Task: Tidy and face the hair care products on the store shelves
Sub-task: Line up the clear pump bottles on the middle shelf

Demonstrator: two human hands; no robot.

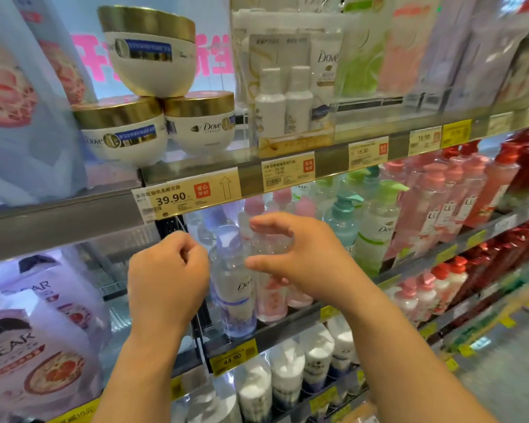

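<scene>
Right hand [300,254], fingers spread and curved, cups the neck and shoulder of a clear pink-tinted pump bottle [271,297] on the middle shelf [290,326]; whether it grips firmly or only touches can't be told thru the blur. Left hand [168,276] hangs loosely curled w/ nothing in it, just beside the lavender Dove bottle [234,288], which stands upright at the shelf's front edge w/ its label facing out. Pink bottle sits touching the lavender one on its right, a half-step further back.

Behind and to the right, more pump bottles (pink, teal, green caps) crowd the same shelf, packed close. Overhead, three gold-lidded Dove jars [153,96] are stacked as a pyramid on the upper shelf, above a 39.90 price tag [187,193].

Judged from here, the step in hand is pulling the pink bottle fwd and squaring its label. Risks: both front bottles are tall, narrow and near the lip, so a sideways nudge from either wrist could tip the lavender one off the edge; dragging the pink bottle by its neck may rock it into neighbours and topple the row. Pump heads could also snag each other.
</scene>
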